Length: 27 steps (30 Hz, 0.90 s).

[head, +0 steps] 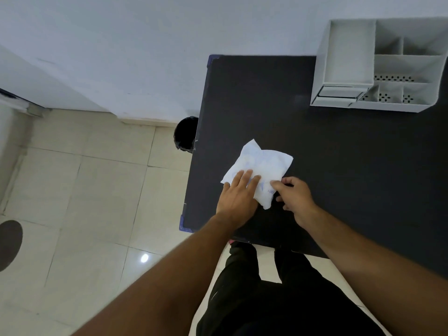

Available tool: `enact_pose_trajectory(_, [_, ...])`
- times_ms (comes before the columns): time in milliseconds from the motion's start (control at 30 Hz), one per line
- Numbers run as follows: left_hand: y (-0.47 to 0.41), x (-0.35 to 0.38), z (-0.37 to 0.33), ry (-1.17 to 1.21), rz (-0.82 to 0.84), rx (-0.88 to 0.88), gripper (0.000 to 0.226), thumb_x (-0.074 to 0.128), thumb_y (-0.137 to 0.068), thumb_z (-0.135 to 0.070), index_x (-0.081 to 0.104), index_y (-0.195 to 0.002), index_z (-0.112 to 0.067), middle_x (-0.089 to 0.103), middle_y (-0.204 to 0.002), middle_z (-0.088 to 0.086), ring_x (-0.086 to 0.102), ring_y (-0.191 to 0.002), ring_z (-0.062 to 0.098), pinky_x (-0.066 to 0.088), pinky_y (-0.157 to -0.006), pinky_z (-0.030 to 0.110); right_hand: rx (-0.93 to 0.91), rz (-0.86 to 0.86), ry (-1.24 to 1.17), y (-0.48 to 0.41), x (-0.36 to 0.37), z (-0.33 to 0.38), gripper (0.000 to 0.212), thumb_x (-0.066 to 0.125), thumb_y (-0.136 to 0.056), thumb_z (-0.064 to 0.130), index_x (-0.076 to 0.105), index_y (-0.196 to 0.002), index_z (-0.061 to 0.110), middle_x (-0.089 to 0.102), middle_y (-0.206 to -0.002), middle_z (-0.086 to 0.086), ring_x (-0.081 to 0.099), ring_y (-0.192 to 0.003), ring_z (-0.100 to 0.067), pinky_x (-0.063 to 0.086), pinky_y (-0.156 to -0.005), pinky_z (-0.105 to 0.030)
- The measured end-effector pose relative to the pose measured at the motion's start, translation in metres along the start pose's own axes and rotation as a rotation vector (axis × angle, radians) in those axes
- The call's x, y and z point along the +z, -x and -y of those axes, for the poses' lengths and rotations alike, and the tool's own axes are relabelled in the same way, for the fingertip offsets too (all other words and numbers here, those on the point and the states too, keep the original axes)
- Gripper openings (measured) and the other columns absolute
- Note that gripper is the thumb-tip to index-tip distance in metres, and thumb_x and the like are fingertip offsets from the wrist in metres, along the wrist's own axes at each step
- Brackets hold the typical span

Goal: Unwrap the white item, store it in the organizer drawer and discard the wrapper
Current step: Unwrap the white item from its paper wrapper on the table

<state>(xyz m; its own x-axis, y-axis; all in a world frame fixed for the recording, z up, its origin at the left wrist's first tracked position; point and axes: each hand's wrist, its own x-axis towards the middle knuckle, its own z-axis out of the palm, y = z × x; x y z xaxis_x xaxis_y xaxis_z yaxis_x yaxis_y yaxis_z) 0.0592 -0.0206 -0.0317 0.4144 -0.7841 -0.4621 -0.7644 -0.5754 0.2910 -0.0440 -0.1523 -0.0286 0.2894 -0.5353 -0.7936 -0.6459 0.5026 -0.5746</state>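
A white wrapped packet (263, 166) with faint blue print lies on the black table (339, 166), near its left edge. My left hand (238, 195) rests flat on the packet's near left part, fingers spread. My right hand (292, 195) pinches the packet's near right edge between thumb and forefinger. The white desk organizer (378, 66) stands at the table's far right, with open compartments on top and a small drawer (337, 92) at its lower left front, which looks closed.
A black bin (185, 134) stands on the tiled floor just off the table's left edge, partly hidden by it. A white wall runs behind the table. My legs in dark trousers are at the table's near edge.
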Motion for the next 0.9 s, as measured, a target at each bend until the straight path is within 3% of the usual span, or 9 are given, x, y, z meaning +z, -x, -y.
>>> enact_pose_trajectory(133, [0.004, -0.027, 0.003, 0.203, -0.153, 0.102, 0.045, 0.049, -0.105, -0.033, 0.048, -0.148, -0.02, 0.05, -0.153, 0.003, 0.04, -0.145, 0.022, 0.032, -0.116, 0.047, -0.087, -0.102, -0.133, 0.01, 0.002, 0.014, 0.023, 0.063, -0.095, 0.031, 0.059, -0.112, 0.017, 0.071, -0.107, -0.004, 0.068, -0.086, -0.017, 0.048, -0.065, -0.03])
enact_pose_trajectory(233, [-0.003, -0.06, 0.001, 0.259, -0.295, 0.176, 0.031, 0.051, -0.105, -0.028, 0.061, -0.133, -0.018, 0.068, -0.128, 0.003, 0.061, -0.117, 0.02, 0.044, -0.097, 0.036, -0.477, -0.24, 0.01, 0.022, -0.004, 0.018, 0.034, 0.065, -0.094, 0.03, 0.052, -0.124, 0.022, 0.063, -0.122, -0.001, 0.064, -0.104, -0.014, 0.052, -0.083, -0.031])
enact_pose_trajectory(333, [-0.019, -0.093, -0.007, 0.287, -0.181, 0.161, 0.024, 0.046, -0.106, -0.028, 0.06, -0.122, -0.018, 0.067, -0.101, -0.001, 0.061, -0.088, 0.016, 0.042, -0.073, 0.029, -0.856, -0.232, 0.378, 0.029, -0.016, 0.02, 0.048, 0.06, -0.091, 0.034, 0.053, -0.136, 0.018, 0.054, -0.139, -0.001, 0.05, -0.126, -0.014, 0.041, -0.102, -0.03])
enact_pose_trajectory(400, [-0.031, -0.103, -0.012, 0.32, -0.03, 0.097, 0.024, 0.043, -0.107, -0.03, 0.06, -0.117, -0.017, 0.064, -0.099, -0.001, 0.06, -0.086, 0.018, 0.046, -0.072, 0.033, -0.808, -0.064, 0.458, 0.033, -0.022, 0.023, 0.051, 0.057, -0.093, 0.035, 0.05, -0.14, 0.019, 0.056, -0.139, -0.001, 0.053, -0.127, -0.019, 0.044, -0.103, -0.033])
enact_pose_trajectory(500, [-0.045, -0.101, -0.014, 0.431, 0.103, 0.016, 0.025, 0.047, -0.106, -0.031, 0.063, -0.119, -0.017, 0.064, -0.106, -0.001, 0.063, -0.098, 0.02, 0.052, -0.087, 0.037, -0.601, 0.093, 0.448, 0.036, -0.023, 0.016, 0.058, 0.064, -0.095, 0.035, 0.039, -0.147, 0.029, 0.057, -0.137, 0.005, 0.058, -0.123, -0.018, 0.054, -0.099, -0.038])
enact_pose_trajectory(600, [-0.047, -0.088, -0.013, 0.445, 0.107, -0.055, 0.029, 0.054, -0.104, -0.035, 0.061, -0.127, -0.019, 0.065, -0.115, -0.001, 0.063, -0.106, 0.02, 0.051, -0.089, 0.033, -0.502, 0.026, 0.495, 0.034, -0.02, 0.0, 0.073, 0.073, -0.09, 0.039, 0.034, -0.15, 0.029, 0.053, -0.145, 0.004, 0.056, -0.129, -0.019, 0.05, -0.101, -0.034])
enact_pose_trajectory(700, [-0.039, -0.069, -0.013, 0.373, -0.013, -0.091, 0.039, 0.06, -0.1, -0.04, 0.053, -0.136, -0.027, 0.063, -0.133, -0.002, 0.061, -0.115, 0.018, 0.055, -0.093, 0.035, -0.389, -0.054, 0.486, 0.023, -0.018, -0.018, 0.072, 0.075, -0.089, 0.035, 0.035, -0.149, 0.031, 0.058, -0.141, -0.001, 0.061, -0.123, -0.023, 0.053, -0.097, -0.036])
enact_pose_trajectory(800, [-0.022, -0.049, -0.008, 0.224, -0.112, 0.0, 0.048, 0.062, -0.097, -0.043, 0.049, -0.141, -0.029, 0.053, -0.143, -0.004, 0.05, -0.128, 0.018, 0.049, -0.104, 0.041, -0.326, -0.134, 0.397, 0.013, -0.015, -0.026, 0.067, 0.071, -0.092, 0.028, 0.036, -0.149, 0.03, 0.063, -0.133, -0.004, 0.063, -0.119, -0.025, 0.055, -0.091, -0.035])
enact_pose_trajectory(900, [-0.008, -0.03, -0.005, 0.104, -0.02, 0.097, 0.057, 0.061, -0.097, -0.048, 0.044, -0.148, -0.027, 0.044, -0.154, -0.002, 0.04, -0.14, 0.021, 0.04, -0.115, 0.047, -0.38, -0.188, 0.342, 0.004, -0.01, -0.025, 0.06, 0.07, -0.094, 0.024, 0.041, -0.147, 0.026, 0.064, -0.131, -0.005, 0.065, -0.118, -0.024, 0.051, -0.084, -0.027])
